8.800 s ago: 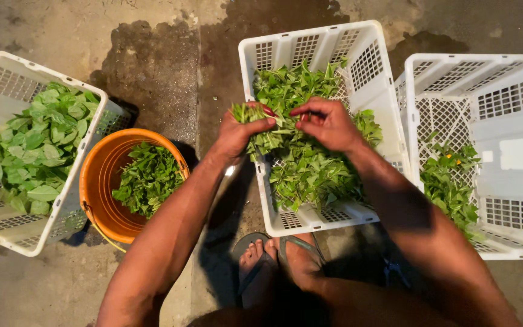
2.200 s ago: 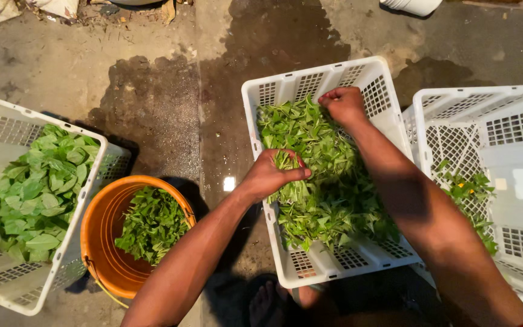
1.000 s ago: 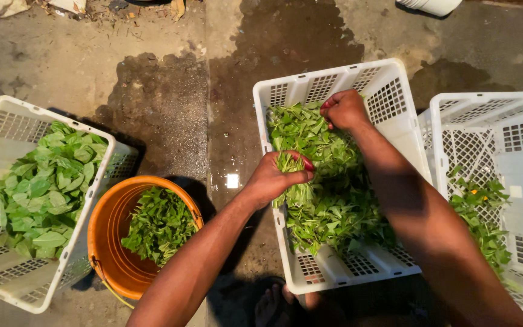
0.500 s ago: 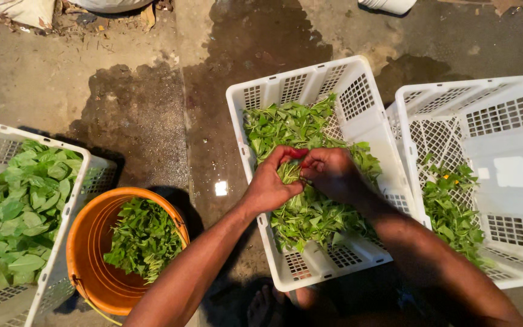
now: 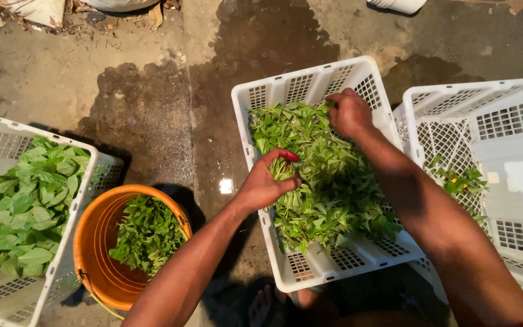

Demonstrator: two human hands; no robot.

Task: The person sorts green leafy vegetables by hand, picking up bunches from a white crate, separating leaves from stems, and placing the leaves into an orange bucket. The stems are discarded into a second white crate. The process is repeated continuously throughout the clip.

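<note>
**Sorting leafy stems in the centre crate**

The leafy greens [image 5: 328, 181] fill the white crate [image 5: 310, 82]. The left hand [image 5: 267, 181] pinches a sprig near the crate's left wall; the right hand [image 5: 349, 112] grasps leaves at the far end. Recommended: lift small bunches, keeping stems aligned.

Loose green leafy sprigs [image 5: 328, 181] lie heaped in a white slotted plastic crate [image 5: 310, 82], centre-right of the frame, tilted on the wet concrete floor.

Dim, warm overhead light, sharp focus, dark corners, a small glare on the wet floor [image 5: 225, 185].
</note>
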